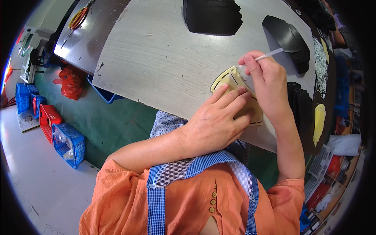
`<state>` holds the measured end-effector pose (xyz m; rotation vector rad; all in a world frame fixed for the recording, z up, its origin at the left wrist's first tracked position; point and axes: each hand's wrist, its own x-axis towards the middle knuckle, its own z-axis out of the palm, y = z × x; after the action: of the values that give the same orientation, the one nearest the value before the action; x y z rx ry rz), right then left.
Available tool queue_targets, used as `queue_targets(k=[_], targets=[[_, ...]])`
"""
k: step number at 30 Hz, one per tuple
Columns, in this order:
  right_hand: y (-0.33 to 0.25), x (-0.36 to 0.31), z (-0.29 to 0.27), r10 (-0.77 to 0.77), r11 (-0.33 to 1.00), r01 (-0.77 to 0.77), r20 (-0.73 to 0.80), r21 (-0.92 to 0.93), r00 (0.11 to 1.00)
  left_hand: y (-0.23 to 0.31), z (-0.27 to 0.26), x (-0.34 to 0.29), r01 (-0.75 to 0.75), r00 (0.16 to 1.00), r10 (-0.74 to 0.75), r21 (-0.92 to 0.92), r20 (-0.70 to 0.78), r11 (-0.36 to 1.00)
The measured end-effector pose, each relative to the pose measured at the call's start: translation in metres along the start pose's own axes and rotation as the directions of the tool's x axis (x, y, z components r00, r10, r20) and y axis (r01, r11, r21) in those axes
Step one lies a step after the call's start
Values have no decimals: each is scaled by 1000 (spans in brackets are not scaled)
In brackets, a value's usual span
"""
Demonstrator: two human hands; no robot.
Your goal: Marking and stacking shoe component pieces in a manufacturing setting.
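On the light board [156, 58] lies a curved yellow template [222, 80] with dark slots along its edges. My left hand [219, 117] rests flat across it, fingers stretched out and pressing it down; its lower middle is hidden under the fingers. A dark line shows along the template's left rim. In my right hand [269, 78] a slim white pen [269, 54] is pinched between thumb and fingers. The pen's tip is beside the template's upper corner; I cannot tell whether it touches.
Black cut pieces lie in a stack [211, 17] at the far edge and in a fanned pile [288, 37] to the right. More black pieces [299, 105] sit near my right forearm, beside a yellow piece [319, 123]. Orange-handled scissors [79, 17] lie far left. Blue crates [69, 145] stand below.
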<state>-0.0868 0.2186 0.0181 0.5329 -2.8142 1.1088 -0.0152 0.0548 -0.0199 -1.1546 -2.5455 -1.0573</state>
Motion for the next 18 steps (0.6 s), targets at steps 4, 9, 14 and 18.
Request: queue_targets(k=[4, 9, 14, 18], targets=[[0, -28, -4, 73, 992, -74, 9, 104, 997, -1, 4, -2, -4, 999, 5, 22, -46, 1000], [5, -75, -36, 267, 964, -267, 3, -18, 964, -4, 2, 2, 35, 999, -35, 7, -40, 999], [8, -113, -29, 80, 990, -86, 60, 112, 995, -9, -4, 8, 30, 999, -29, 48, -25, 998], [7, -122, -38, 302, 937, -292, -26, 193, 953, -10, -20, 26, -19, 998, 12, 109, 62, 994]])
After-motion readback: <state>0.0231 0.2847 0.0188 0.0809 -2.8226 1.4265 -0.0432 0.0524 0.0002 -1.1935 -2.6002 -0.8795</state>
